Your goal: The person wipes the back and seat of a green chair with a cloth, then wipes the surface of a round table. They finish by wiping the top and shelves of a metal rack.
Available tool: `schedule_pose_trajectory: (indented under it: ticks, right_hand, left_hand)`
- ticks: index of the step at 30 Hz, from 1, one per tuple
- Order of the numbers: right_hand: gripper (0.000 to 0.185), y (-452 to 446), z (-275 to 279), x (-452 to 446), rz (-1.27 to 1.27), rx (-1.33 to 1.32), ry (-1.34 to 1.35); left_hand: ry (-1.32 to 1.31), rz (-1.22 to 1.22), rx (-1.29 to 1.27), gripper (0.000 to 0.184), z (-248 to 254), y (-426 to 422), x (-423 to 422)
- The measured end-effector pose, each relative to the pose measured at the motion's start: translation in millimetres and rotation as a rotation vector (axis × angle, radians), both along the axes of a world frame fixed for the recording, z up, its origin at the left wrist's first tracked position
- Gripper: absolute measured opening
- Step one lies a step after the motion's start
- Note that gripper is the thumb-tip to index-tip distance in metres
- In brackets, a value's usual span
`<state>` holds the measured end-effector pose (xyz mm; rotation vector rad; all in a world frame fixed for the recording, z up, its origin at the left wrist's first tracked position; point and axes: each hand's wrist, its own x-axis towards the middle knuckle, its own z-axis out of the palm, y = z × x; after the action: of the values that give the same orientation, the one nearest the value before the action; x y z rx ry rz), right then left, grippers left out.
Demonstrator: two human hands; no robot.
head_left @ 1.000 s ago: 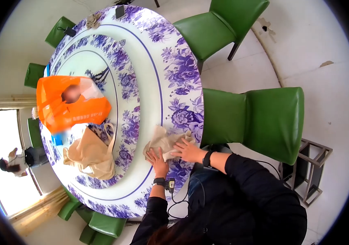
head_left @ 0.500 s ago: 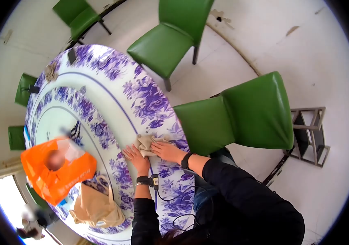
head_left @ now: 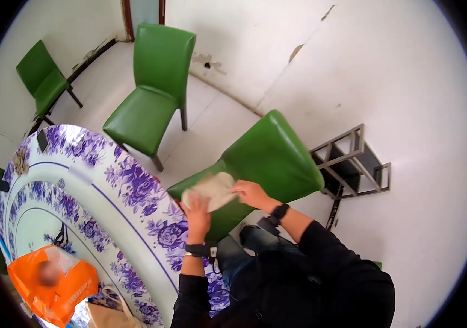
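A beige cloth [head_left: 220, 191] hangs spread between my two hands, raised over the seat of the nearest green chair [head_left: 269, 158]. My right hand [head_left: 252, 194] pinches its right edge between thumb and fingers. At the lower left corner my left hand [head_left: 198, 218] grips the cloth, its fingers partly blurred and lying against the fabric. The cloth's far left end is smeared by motion. Below and left of my hands is the edge of the round table [head_left: 154, 218], covered in a purple flower pattern.
An orange plastic bag [head_left: 75, 290] and a beige tote bag [head_left: 108, 316] sit on the table's raised inner disc. Another crumpled cloth [head_left: 20, 163] and a dark phone-like object [head_left: 42, 141] lie near its far rim. A metal-framed rack [head_left: 353, 164] stands by the wall.
Both hands have lifted the crumpled cloth off the tabletop and moved it to the right, over the chair, opening it out. The view has turned toward the right.
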<state>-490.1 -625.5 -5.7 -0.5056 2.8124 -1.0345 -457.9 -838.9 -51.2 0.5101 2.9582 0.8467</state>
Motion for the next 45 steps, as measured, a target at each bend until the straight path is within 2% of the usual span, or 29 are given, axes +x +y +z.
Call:
schedule_pose_trajectory:
  ticks: [2,4,8,10,12,14,19,21,22,24,27,28,30,31,32,33,35,39,41,45]
  right_hand:
    - [0.024,54.6,17.5,18.2,-0.027,0.103,-0.045]
    - [0.023,96.9,31.6,38.8,-0.052,0.174,-0.080]
    - [0.020,136.9,59.3,69.2,-0.215,0.117,-0.104]
    - [0.019,150.8,68.5,80.9,-0.356,0.016,0.032]
    - [0.018,163.5,79.7,83.8,-0.435,-0.031,0.063]
    - [0.017,178.3,89.5,79.6,-0.516,-0.100,0.202]
    - [0.018,211.3,132.1,23.0,-0.534,-0.201,0.411]
    - [0.017,226.1,142.0,-5.3,-0.492,-0.210,0.611]
    - [0.017,234.8,138.9,-15.9,-0.469,-0.234,0.604]
    - [0.016,252.5,131.9,-44.9,-0.440,-0.280,0.607]
    - [0.016,282.9,103.8,-70.7,-0.421,-0.285,0.557]
    - [0.014,292.3,88.6,-74.9,-0.437,-0.258,0.524]
    - [0.012,322.2,20.0,-71.4,-0.250,-0.063,0.163]
    - [0.016,326.9,6.5,-62.0,-0.157,-0.069,0.030]
    - [0.021,331.6,-2.5,-57.3,-0.061,-0.069,-0.100]
    - [0.021,332.2,-6.3,-54.5,-0.036,-0.074,-0.099]
    - [0.036,323.6,-4.8,-48.3,-0.151,-0.416,-0.299]
    - [0.046,307.4,-25.7,-66.5,-0.003,-0.508,-0.219]
    - [0.047,294.8,-30.3,-85.2,0.035,-0.385,-0.129]
    - [0.045,278.9,-35.8,-136.7,0.036,-0.427,-0.037]
  left_hand:
    - [-0.072,-0.145,0.332,0.030,-10.0,38.6,2.5]
    - [-0.295,-0.076,0.494,0.015,-4.7,80.2,4.8]
    - [-0.341,-0.174,0.548,0.011,12.4,128.1,-7.9]
    - [-0.322,-0.368,0.567,0.013,25.1,144.9,-26.0]
    - [-0.297,-0.431,0.550,0.014,42.7,162.4,-50.0]
    - [-0.267,-0.456,0.541,0.014,62.0,182.8,-74.4]
    - [-0.027,-0.345,0.626,0.019,135.8,217.6,-120.2]
    - [0.237,-0.267,0.668,0.018,146.6,233.2,-133.9]
    - [0.244,-0.241,0.648,0.018,147.2,239.4,-136.6]
    - [0.483,-0.138,0.435,0.023,149.6,250.3,-144.4]
    - [0.446,-0.090,0.291,0.021,111.9,273.3,-145.4]
    - [0.361,-0.140,0.278,0.021,76.3,282.9,-140.9]
    - [0.132,-0.169,0.222,0.026,26.9,300.3,-129.5]
    - [-0.003,-0.169,0.193,0.032,18.2,304.4,-122.7]
    - [-0.002,-0.143,0.188,0.032,18.6,312.3,-113.9]
    - [-0.023,-0.107,0.142,0.040,24.9,321.8,-105.2]
    - [-0.142,-0.129,0.010,0.060,37.8,335.3,-96.9]
    - [-0.104,-0.115,-0.095,0.061,41.0,351.0,-98.6]
    - [-0.073,-0.076,-0.138,0.060,28.9,352.1,-113.1]
    - [-0.080,-0.020,-0.033,0.055,25.1,345.3,-160.0]
